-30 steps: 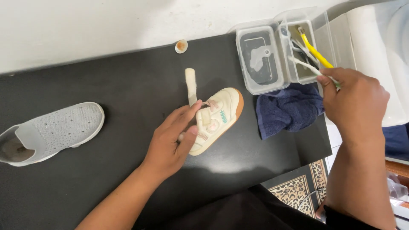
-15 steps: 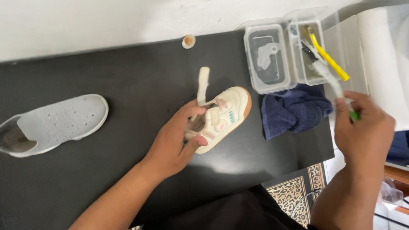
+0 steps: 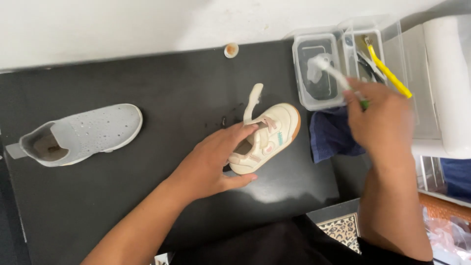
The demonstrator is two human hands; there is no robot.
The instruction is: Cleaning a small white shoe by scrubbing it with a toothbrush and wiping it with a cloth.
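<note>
Beside the small cream shoe [image 3: 267, 137], the left hand [image 3: 216, 162] grips its heel. Right of the shoe, the right hand [image 3: 380, 120] closes on a brush [image 3: 333, 73] over the clear tub [image 3: 318, 71]; brushing seems not yet begun

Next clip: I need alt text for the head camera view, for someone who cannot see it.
Seen from above, a left hand steadies a small cream shoe on a black table, while the right hand holds a brush over a clear tub. A grey shoe lies to the left, and a blue cloth sits under the right hand.
</note>
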